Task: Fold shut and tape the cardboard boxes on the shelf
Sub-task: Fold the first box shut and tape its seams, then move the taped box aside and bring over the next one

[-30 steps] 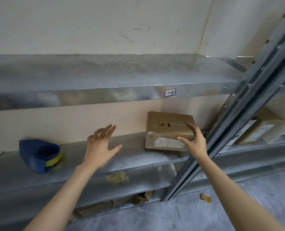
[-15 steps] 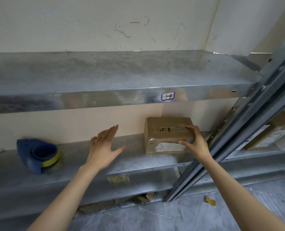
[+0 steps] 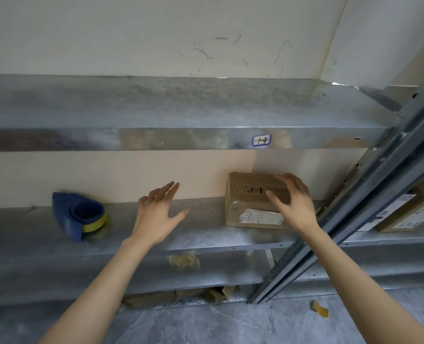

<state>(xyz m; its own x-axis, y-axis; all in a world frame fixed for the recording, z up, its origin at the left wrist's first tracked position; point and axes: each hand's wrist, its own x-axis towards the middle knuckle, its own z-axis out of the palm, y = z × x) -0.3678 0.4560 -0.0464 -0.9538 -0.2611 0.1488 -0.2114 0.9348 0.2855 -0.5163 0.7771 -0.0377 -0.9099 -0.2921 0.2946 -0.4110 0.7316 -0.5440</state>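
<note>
While the right hand [image 3: 294,204] curls over the cardboard box [image 3: 245,194] and the left hand [image 3: 156,216] hovers spread, expect light, stiff cardboard; grip opposite side walls.

Shelf [image 3: 181,115] was galvanised metal, mottled, semi-glossy. Box [image 3: 250,194] was matt brown cardboard, paper label. Tape dispenser [image 3: 69,214] was blue plastic.

A stockroom: labelled steel shelving [image 3: 181,140] holding parcels [image 3: 404,214].

The right hand [image 3: 292,204] has shifted from the box [image 3: 245,194]'s front right corner up over its top.
</note>
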